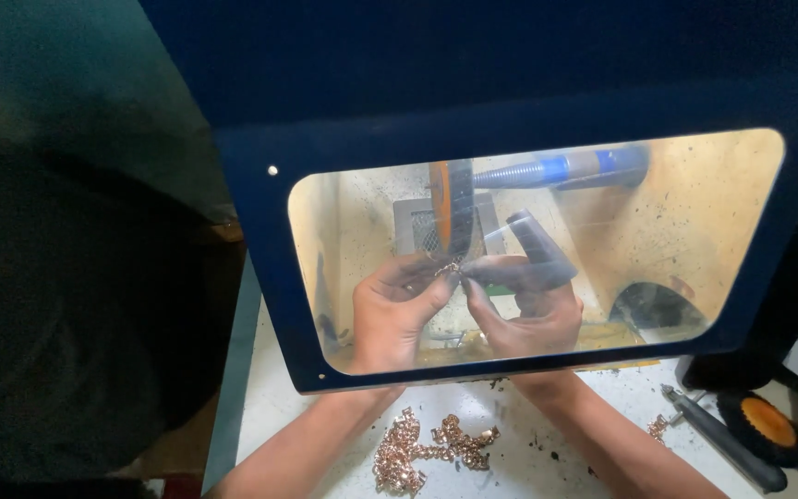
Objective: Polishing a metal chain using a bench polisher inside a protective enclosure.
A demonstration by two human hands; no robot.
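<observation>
Behind a clear window in a dark blue hood (260,231), my left hand (394,310) and my right hand (519,310) pinch a small copper-coloured chain piece (448,269) between their fingertips. They hold it right under a spinning wheel with an orange and black rim (452,208), which sits on a blue-and-grey spindle (556,169). My right forefinger wears a dark finger cover. Both forearms reach in under the hood's lower edge.
A loose heap of copper chain pieces (422,448) lies on the white bench between my forearms. At the right lie a dark-handled tool (722,448) and a spare black wheel with an orange centre (768,425). A dark dust opening (658,305) is inside the hood.
</observation>
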